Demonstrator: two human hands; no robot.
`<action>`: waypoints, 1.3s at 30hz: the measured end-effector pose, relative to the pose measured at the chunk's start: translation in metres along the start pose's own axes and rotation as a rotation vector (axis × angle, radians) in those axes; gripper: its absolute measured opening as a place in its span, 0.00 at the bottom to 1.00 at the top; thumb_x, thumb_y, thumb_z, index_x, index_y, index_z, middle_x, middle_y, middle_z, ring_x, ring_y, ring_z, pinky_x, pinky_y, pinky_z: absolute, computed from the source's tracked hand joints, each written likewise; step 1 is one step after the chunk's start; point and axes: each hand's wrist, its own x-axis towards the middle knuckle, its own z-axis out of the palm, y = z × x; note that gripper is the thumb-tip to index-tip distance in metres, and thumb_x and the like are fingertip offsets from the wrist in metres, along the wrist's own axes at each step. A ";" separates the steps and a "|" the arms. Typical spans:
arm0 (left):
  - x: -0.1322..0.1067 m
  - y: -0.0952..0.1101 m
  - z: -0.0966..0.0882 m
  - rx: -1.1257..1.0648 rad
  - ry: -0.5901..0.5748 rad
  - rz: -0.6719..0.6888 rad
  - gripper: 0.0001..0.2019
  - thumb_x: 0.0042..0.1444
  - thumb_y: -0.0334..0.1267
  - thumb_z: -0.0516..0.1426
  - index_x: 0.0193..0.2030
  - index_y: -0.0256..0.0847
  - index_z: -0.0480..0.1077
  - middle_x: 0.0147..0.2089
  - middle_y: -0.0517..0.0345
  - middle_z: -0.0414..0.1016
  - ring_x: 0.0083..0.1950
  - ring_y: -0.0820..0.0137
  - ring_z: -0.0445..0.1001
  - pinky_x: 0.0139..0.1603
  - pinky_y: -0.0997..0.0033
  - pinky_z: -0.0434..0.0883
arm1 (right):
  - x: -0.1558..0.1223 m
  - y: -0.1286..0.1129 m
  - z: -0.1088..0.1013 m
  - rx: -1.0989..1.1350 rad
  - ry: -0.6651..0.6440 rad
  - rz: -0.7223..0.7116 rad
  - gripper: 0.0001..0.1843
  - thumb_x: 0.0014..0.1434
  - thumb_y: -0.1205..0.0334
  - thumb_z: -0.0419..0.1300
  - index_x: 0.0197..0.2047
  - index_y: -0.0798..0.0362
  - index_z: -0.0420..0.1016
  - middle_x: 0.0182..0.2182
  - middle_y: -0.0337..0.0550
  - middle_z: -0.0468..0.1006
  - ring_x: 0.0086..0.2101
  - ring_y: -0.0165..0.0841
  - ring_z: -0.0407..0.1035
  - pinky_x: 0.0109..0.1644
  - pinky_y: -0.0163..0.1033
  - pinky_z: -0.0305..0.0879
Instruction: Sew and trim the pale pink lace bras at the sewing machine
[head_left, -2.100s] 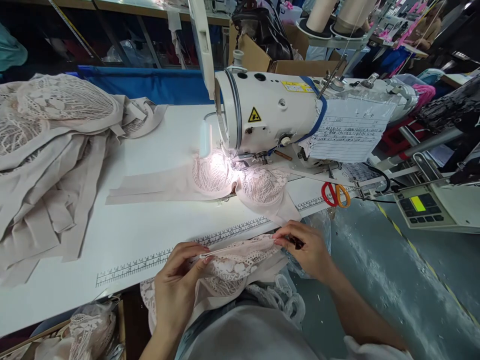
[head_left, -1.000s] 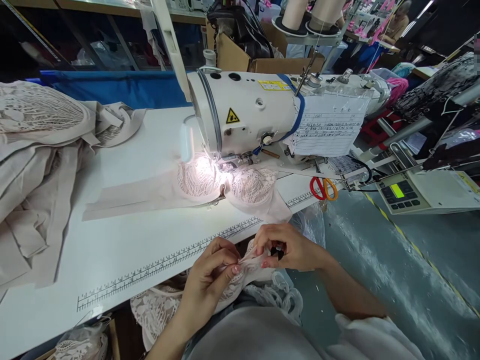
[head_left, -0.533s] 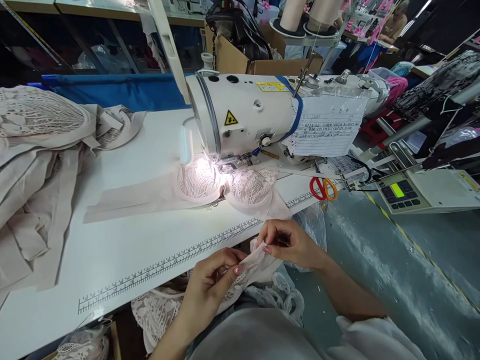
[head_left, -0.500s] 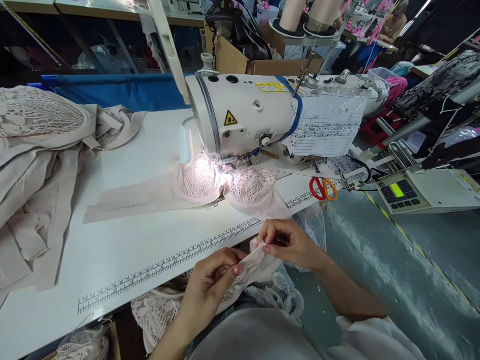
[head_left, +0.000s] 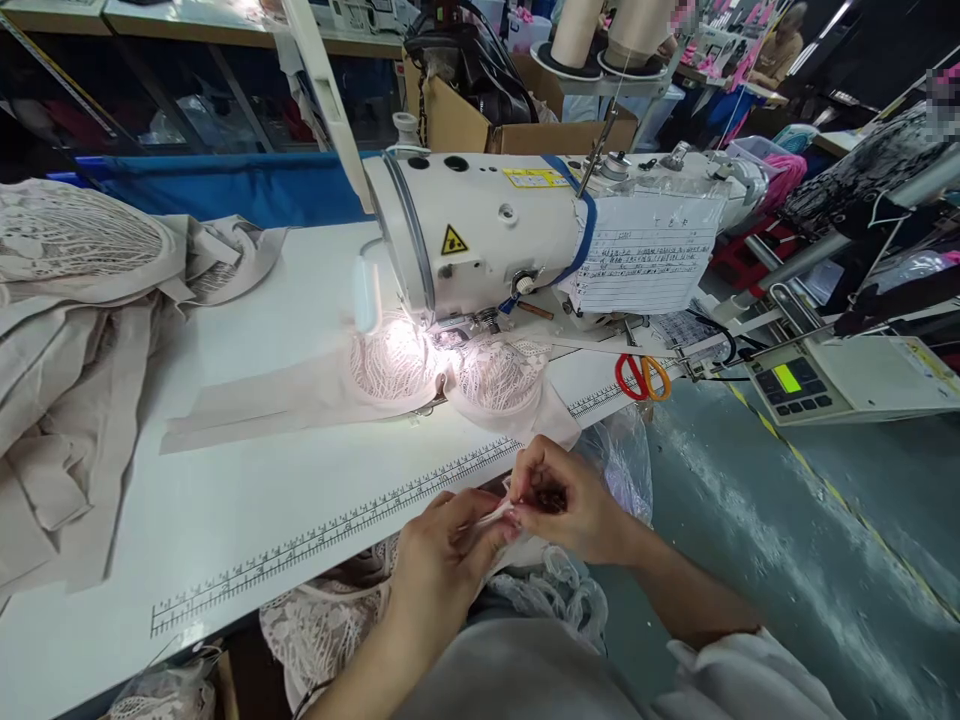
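White desk (head_left: pixel 315 480); sewing machine (head_left: pixel 480 240) far side, lace bra (head_left: pixel 495 385) beneath it, stitching unreadable. Near edge: my left hand (head_left: pixel 442 555) and right hand (head_left: pixel 566 505) pinch pale fabric (head_left: pixel 493 514); judged partway, unfinished. Heap (head_left: pixel 90 290) left, status unclear.

It's a garment workshop — sewing machine (head_left: pixel 476 225), 2 thread cones (head_left: pixel 576 32), lace pile (head_left: pixel 82 245).
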 end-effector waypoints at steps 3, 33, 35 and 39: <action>0.001 0.001 0.006 -0.054 0.068 -0.092 0.13 0.55 0.47 0.63 0.27 0.40 0.77 0.19 0.64 0.65 0.22 0.75 0.60 0.23 0.78 0.59 | 0.000 0.002 -0.001 -0.083 0.036 -0.043 0.08 0.62 0.61 0.65 0.38 0.51 0.68 0.30 0.36 0.72 0.25 0.25 0.62 0.28 0.30 0.58; 0.008 -0.002 0.001 -0.228 -0.045 -0.156 0.11 0.55 0.45 0.63 0.32 0.38 0.81 0.28 0.57 0.74 0.23 0.77 0.58 0.23 0.77 0.57 | 0.010 0.006 -0.009 -0.093 -0.147 0.094 0.17 0.66 0.47 0.60 0.46 0.51 0.66 0.24 0.32 0.69 0.23 0.26 0.58 0.27 0.32 0.52; 0.009 -0.002 0.000 -0.217 -0.033 -0.157 0.12 0.55 0.46 0.64 0.33 0.39 0.81 0.27 0.57 0.74 0.23 0.77 0.58 0.23 0.77 0.58 | 0.010 0.008 -0.011 -0.060 -0.083 0.069 0.18 0.66 0.44 0.59 0.44 0.51 0.65 0.23 0.30 0.65 0.22 0.25 0.55 0.27 0.32 0.51; 0.007 -0.002 -0.003 -0.225 0.007 -0.178 0.13 0.54 0.48 0.65 0.32 0.39 0.82 0.21 0.60 0.70 0.23 0.76 0.59 0.22 0.77 0.57 | 0.010 0.018 -0.025 -0.084 -0.140 0.031 0.29 0.61 0.32 0.56 0.38 0.53 0.70 0.20 0.29 0.56 0.21 0.25 0.49 0.26 0.32 0.48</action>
